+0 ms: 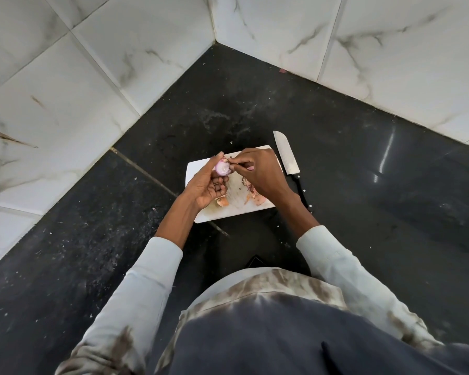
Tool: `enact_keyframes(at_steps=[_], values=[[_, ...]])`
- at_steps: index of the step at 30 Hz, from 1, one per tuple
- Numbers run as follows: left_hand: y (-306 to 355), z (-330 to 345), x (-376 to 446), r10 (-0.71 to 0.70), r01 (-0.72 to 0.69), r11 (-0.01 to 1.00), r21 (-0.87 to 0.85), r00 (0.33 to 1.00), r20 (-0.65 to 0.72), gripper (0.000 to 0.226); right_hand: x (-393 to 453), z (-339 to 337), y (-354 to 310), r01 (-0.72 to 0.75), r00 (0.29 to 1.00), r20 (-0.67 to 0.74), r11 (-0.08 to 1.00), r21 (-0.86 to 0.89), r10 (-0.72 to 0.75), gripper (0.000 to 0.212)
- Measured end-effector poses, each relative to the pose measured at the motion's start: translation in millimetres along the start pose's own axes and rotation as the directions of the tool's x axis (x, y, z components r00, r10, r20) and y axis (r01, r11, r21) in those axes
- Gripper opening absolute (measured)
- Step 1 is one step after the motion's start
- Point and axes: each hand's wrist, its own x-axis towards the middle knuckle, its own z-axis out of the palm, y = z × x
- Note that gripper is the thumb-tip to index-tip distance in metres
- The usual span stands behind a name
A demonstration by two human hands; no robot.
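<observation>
Two tiled walls [92,63], white with grey veining, meet in a corner behind the work area.

One counter [336,171], black stone, speckled with crumbs and dust.

One cutting board [198,169], white and stained at its middle, lies flat on the counter in front of the person.

One knife [287,155] has a broad blade and a dark handle. It lies on the counter just beside the board's right edge, and no hand is on it. Judgement: cutting is not the step in hand.

One left hand [206,185] is palm up, its fingers curled under and around the onion, holding it above the board's far left part.

One right hand [260,171] has thumb and forefinger pinched together at the onion's upper edge, apparently on a scrap of skin or the tip. What exactly they hold is too small to tell.

One onion [223,167], small, pale purple and glossy, shows flesh rather than dry skin on the side facing the camera. Judgement: peeling is largely done, with only the last bits at the end left to strip.

Several peelings [222,202], orange-brown, are scattered on the board's near half, with more [255,197] under the right wrist. Judgement: they are the product of the peeling. No slices are visible anywhere, so chopping has yet to begin.
</observation>
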Motion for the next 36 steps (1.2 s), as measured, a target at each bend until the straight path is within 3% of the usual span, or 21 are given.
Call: enact_keyframes(at_steps=[23,28,36], values=[[5.3,10.6,0.8,0.025,-0.025,1.0,0.01,1.0,0.006,0.041,-3.6,18.5,-0.1,-0.129,0.98,-0.15,0.992,0.012,0.129,0.012],[0.8,12.5,-2.3,0.037,-0.037,0.999,-0.009,0.999,0.017,0.048,-3.8,19.5,2.6,-0.149,0.969,-0.193,0.987,0.052,0.157,0.005],[2.0,13.5,-6.9,0.064,-0.06,0.996,-0.061,0.996,0.067,0.036,-6.9,14.1,4.7,-0.244,0.961,-0.056,0.928,0.283,0.27,0.02]])
